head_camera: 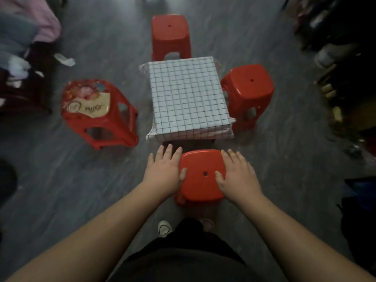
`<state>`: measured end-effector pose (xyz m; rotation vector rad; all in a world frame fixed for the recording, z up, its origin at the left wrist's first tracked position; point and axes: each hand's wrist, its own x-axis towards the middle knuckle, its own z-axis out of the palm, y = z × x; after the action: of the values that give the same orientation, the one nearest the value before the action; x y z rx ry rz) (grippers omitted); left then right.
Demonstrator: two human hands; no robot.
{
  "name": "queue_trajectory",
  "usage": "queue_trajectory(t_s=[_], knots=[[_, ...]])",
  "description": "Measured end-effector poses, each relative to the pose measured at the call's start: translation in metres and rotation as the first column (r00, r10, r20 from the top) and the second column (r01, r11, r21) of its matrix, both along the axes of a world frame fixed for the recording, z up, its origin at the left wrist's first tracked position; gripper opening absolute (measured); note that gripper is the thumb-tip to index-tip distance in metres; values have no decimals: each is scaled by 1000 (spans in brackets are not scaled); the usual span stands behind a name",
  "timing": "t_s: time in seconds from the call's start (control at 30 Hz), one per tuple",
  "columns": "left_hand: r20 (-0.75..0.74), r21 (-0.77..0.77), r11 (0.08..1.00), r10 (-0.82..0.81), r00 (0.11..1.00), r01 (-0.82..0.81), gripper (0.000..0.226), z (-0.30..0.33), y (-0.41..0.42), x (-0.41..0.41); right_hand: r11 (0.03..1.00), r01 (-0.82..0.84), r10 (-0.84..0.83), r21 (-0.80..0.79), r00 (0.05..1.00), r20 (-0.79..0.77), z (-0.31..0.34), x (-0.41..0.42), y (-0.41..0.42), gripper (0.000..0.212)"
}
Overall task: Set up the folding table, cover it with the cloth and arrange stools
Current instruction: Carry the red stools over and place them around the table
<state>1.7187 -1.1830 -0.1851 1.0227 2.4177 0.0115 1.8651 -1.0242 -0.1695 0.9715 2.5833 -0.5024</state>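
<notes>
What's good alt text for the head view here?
Both hands, left hand and right hand, lie fingers straight on either side of a red stool at the near edge of a small table under a checked cloth. Three other red stools stand left, far and right of it.

Stool under your hands (201, 176): smooth red plastic, and it looked glossy.
Far stool (170, 35): you saw the same shiny red plastic.
Right stool (247, 86): glossy red plastic.
Left stool (97, 117): red plastic, with a printed glossy sheet (87, 98) on its seat.
Cloth (187, 96): you had matt woven fabric, white with a dark grid.
Floor (71, 180): grey, streaked, dull sheen.
</notes>
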Motion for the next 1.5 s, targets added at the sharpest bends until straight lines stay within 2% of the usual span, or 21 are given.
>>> queue_trajectory(t_s=[0.23,0.4,0.53,0.67,0.73,0.8,1.07,1.5], knots=[[89,-23,995,98,991,-96,72,-108,2,1,999,18,-16,-47,999,45,-107,-7,4,70],[234,-77,976,218,947,-206,76,-236,13,24,993,53,-45,-108,996,82,-223,3,28,72],[372,-95,903,423,826,-420,88,-323,32,43,983,116,-102,-145,989,103,-308,14,60,76],[459,-80,744,618,638,-664,105,-376,48,50,968,195,-173,-160,975,141,-371,23,83,91],[489,-73,683,660,570,-727,110,-389,53,48,949,251,-226,-193,964,143,-390,25,88,100],[513,-67,663,664,545,-745,114,-398,55,48,942,263,-241,-210,962,125,-401,26,89,105],[479,0,663,657,582,-749,113,-398,57,57,911,334,-325,-243,942,79,-408,31,90,109],[478,-5,654,666,573,-756,112,-394,8,110,918,299,-286,-260,954,89,-403,78,41,109]])
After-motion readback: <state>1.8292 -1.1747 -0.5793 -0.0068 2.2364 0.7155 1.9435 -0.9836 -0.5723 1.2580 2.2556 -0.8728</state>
